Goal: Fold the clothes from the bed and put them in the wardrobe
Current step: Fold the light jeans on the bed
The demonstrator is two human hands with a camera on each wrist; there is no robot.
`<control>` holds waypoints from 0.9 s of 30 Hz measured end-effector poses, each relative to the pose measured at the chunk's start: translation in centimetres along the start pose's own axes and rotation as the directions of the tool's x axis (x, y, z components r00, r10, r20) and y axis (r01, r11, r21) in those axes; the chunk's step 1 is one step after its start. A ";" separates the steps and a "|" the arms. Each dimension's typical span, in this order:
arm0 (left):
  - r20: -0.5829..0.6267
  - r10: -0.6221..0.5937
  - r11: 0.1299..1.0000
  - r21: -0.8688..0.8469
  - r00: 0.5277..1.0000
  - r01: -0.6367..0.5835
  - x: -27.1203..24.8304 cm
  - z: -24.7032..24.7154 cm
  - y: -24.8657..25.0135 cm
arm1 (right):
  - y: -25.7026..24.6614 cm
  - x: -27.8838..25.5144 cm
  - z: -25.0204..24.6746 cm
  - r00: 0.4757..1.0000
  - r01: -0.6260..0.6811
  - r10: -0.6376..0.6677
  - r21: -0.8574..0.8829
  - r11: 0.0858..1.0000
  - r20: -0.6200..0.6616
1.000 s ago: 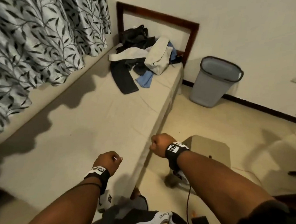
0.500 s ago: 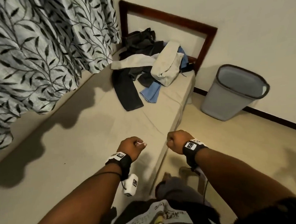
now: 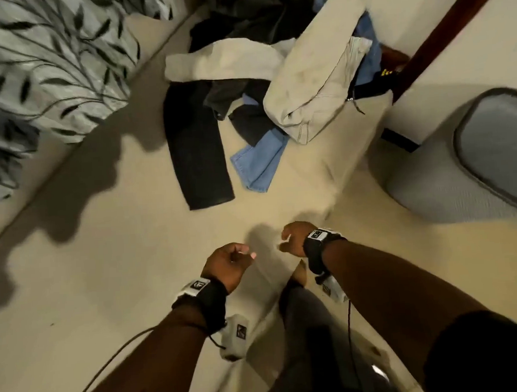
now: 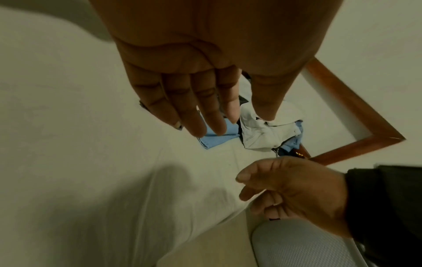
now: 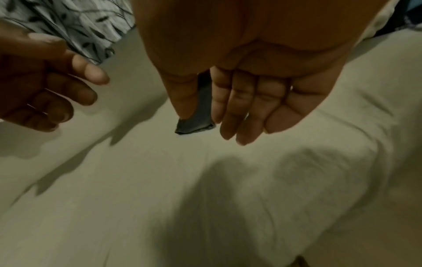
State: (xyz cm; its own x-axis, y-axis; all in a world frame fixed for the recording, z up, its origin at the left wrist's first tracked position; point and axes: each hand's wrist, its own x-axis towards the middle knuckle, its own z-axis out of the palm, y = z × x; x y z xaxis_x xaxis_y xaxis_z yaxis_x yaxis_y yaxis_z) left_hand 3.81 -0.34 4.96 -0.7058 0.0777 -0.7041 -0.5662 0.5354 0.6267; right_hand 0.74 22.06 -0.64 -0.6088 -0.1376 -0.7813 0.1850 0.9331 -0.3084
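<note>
Beige bed [image 3: 105, 281] carries unfolded clothes [image 3: 274, 82]; left hand [image 3: 228, 266] and right hand [image 3: 294, 237] empty, fingers relaxed; nothing folded

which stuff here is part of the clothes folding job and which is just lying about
Part of the job:
- black trousers
- light blue garment
- beige trousers
- dark clothes heap
- cream-sheeted bed
- hands, both empty: left, right

Just lying about:
- grey plastic bin
- leaf-patterned curtain
</note>
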 end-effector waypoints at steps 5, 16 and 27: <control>0.003 -0.114 0.941 -0.321 0.994 0.108 6.1 4.0 5.3 | 6.4 9.3 -7.7 0.995 -0.054 0.071 -0.240 0.969 0.065; -0.131 -0.224 0.833 -0.540 0.966 0.120 9.6 2.4 6.9 | 2.6 22.9 -20.6 0.971 -0.024 -0.002 -0.109 0.994 -0.239; -0.224 -0.211 0.863 -0.499 0.951 0.074 2.1 -1.6 3.7 | -2.4 12.8 -19.1 0.936 0.148 0.077 0.581 0.801 -0.344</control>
State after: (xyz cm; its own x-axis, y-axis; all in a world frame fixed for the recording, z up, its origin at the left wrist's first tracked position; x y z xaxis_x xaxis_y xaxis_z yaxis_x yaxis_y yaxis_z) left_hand -0.46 0.45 6.39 -0.6471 -0.2273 -0.7278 -0.7539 0.0482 0.6552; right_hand -22.27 24.36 0.46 -0.8208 0.0575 -0.5684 0.5065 0.5336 -0.6773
